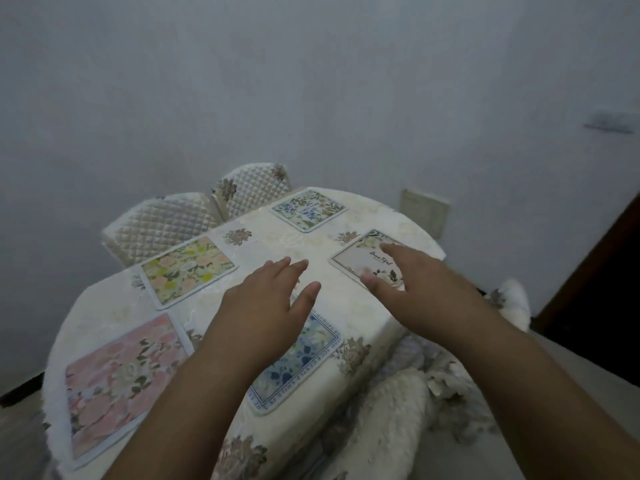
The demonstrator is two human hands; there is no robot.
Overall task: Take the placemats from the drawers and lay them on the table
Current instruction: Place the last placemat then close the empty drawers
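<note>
Several floral placemats lie flat on the oval table (349, 306) with its cream tablecloth. A pink one (121, 379) is at the near left, a yellow-green one (187, 268) behind it, a blue-and-white one (304, 358) near the front edge, a blue-green one (308, 209) at the far end, and a beige one (360, 258) at the right. My left hand (266, 306) hovers with straight fingers over the blue-and-white mat and holds nothing. My right hand (412, 282) is spread above the beige mat, covering its near corner; whether it touches the mat I cannot tell.
Two quilted chair backs (162, 223) stand behind the table at the far left. A fluffy white chair cover (391, 420) is at the near right, another (516, 299) further right. A grey wall runs behind, with a dark doorway (602, 289) at the right.
</note>
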